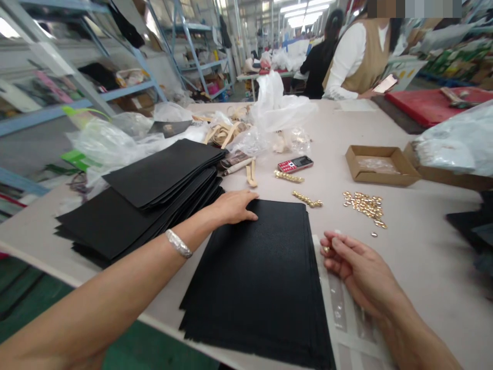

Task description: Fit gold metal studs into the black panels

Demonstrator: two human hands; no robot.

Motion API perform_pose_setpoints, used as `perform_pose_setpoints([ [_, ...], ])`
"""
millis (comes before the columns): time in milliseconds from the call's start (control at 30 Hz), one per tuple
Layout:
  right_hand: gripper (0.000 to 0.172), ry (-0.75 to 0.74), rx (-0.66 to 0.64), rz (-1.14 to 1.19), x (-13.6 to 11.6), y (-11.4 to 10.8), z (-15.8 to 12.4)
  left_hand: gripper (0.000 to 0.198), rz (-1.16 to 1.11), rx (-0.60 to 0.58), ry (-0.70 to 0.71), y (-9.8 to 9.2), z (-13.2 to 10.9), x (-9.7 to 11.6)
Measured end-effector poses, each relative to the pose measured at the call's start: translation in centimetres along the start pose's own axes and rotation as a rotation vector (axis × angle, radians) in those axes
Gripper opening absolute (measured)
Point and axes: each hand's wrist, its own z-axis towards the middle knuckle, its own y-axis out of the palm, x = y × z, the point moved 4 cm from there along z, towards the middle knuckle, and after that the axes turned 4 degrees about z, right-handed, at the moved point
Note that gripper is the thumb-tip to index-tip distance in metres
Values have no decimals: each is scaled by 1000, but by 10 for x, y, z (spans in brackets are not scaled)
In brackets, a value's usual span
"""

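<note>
1. Your left hand (234,205) lies flat, fingers together, on the far edge of the stack of black sheets (258,277), which sits at the near edge of the counter (416,257).
2. Your right hand (358,267) curls just beside the stack, fingertips apparently pinching a gold stud (326,249) above a clear plastic strip (339,303).
3. You appear to be steadying the top sheet to fit a stud; the next move calls for a firm pinch and exact placement. Loose studs (364,203) lie near.

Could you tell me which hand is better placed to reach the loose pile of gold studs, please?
Probably the right hand: it lies nearer the pile of gold studs, while the left hand rests flat on the black sheets.
</note>
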Motion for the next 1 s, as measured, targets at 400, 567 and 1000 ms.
perform_pose_setpoints([
  [400,33,-244,175,-564,-8,-20,6,51,22,38,-120,-8,-10,5],
  [567,37,-242,58,-435,-9,-9,2,47,-84,-77,-95,-10,-27,14],
  [1000,26,-135,-395,-504,16,66,-65,49,-536,-544,-1,13,-63,58],
])
